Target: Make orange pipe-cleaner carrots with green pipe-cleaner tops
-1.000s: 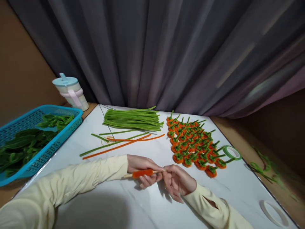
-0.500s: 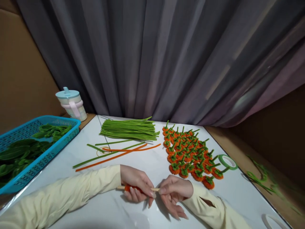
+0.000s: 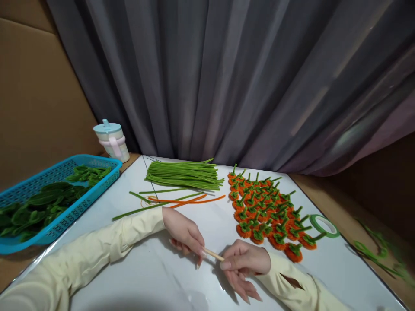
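A thin wooden stick [image 3: 213, 254] spans the gap between my two hands, above the white table. My left hand [image 3: 184, 233] is closed around its left part, thumb and fingers gripping it; whatever lies under the palm is hidden. Between thumb and index finger, my right hand [image 3: 241, 261] pinches the other end, its remaining fingers stretched out loosely. Close to my right hand stand rows of small orange fuzzy pieces with green stems [image 3: 259, 207]. Beyond my left hand lie loose orange pipe cleaners [image 3: 194, 200] and a green pipe cleaner [image 3: 136, 211].
A thick bundle of green pipe cleaners [image 3: 183, 175] lies at the back. On the left, a blue basket [image 3: 112, 179] holds green fuzzy leaves; a lidded cup [image 3: 113, 142] stands behind it. A roll of green tape [image 3: 324, 225] and green scraps [image 3: 369, 255] are at the right.
My left hand has risen slightly, so the stick now slopes down to the right. The orange wrap seen on the stick under my left fingers is now hidden. The view has shifted slightly left.
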Demonstrator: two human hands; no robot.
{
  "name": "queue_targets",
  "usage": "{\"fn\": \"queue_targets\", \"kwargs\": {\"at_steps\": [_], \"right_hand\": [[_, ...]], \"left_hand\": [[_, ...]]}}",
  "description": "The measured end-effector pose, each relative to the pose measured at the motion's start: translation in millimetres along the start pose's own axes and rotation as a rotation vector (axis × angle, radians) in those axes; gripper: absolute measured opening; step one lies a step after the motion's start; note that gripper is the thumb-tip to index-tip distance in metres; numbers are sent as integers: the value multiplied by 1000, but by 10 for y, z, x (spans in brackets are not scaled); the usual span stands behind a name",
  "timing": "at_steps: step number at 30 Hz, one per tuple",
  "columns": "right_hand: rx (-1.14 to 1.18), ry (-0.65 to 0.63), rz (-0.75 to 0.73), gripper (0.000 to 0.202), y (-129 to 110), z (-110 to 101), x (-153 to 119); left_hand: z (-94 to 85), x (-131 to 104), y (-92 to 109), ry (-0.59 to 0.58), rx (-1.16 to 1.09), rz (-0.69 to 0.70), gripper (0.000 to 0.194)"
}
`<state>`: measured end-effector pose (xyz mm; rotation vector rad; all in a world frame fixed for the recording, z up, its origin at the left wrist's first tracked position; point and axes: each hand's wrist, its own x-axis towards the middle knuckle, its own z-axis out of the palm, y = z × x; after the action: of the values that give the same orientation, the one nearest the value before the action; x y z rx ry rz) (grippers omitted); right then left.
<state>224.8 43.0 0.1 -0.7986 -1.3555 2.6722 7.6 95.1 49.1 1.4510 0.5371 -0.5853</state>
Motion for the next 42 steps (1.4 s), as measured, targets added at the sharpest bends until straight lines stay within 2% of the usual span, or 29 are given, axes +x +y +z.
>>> {"fn": "queue_targets", "kwargs": {"at_steps": [3,7,13,17,19,21,23,25,28,30,33,35,36,39,42], "right_hand": [[-6,18,-16,36,-10,18,-1],[5,21,-17,34,-34,53,-7],[25,35,-55,34,-17,36,-14],[21,41,-68,35,8,13,-36],[15,68,-65,37,22,1,-52],[-9,126,-65,39,28,-13,-71],[-87,196,-44,42,10,-25,-93],[-212,252,38,46,-48,-23,-119],[-517,387,208,46,-236,40,-150],[-893,555,256,40,-430,124,-136],[-1570,917,278,32,-785,248,-15],[-1822,983,296,29,-1027,275,135],[-1904,961,240,27,-1141,267,228],[-2011,710,37,21,-1421,195,555],[-2048,606,-29,17,-1561,144,920]], "left_hand": [[-18,-107,56,61,158,-42,28],[-37,-246,111,106,328,-32,31],[-122,-436,137,138,431,-13,31],[-215,-650,113,162,504,-8,31],[-260,-791,87,243,560,-47,32],[-294,-931,64,414,608,-135,31],[-313,-1051,50,612,656,-221,29],[-325,-1140,44,738,694,-249,28],[-335,-1219,39,775,727,-233,27],[-323,-1227,44,789,758,-257,26],[-206,-1099,82,817,830,-271,24],[-31,-870,122,776,902,-166,25],[84,-712,137,730,939,-65,24],[463,-147,111,610,1071,271,24],[727,345,-42,665,1165,503,18]]}}
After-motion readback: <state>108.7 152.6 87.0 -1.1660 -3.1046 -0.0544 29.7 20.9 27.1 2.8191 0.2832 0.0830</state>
